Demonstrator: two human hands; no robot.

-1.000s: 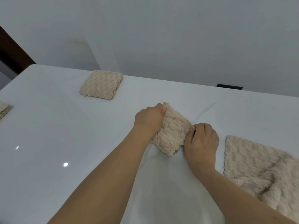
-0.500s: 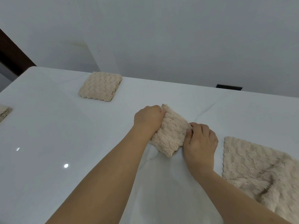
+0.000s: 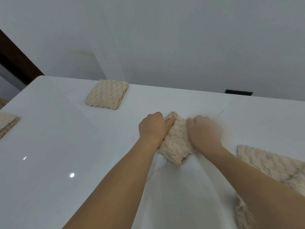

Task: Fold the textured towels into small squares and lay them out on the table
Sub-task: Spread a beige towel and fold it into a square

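Note:
A beige textured towel (image 3: pixel 175 146), folded small, lies on the white table (image 3: pixel 66 146) in front of me. My left hand (image 3: pixel 153 128) grips its left edge, fingers curled and thumb on top. My right hand (image 3: pixel 204 131) is motion-blurred and lies flat over the towel's far right part. A folded square towel (image 3: pixel 107 95) sits near the far edge. Another folded towel (image 3: pixel 8 124) shows partly at the left border.
A loose, unfolded beige towel (image 3: pixel 272 164) spreads at the right, and its fringe (image 3: pixel 242 214) reaches the bottom right under my forearm. A dark slot (image 3: pixel 238 92) sits on the wall behind the table. White cloth wrinkles under the towel.
My right hand left the towel's near right corner and slid up over its far right side. My left hand stayed on the left edge.

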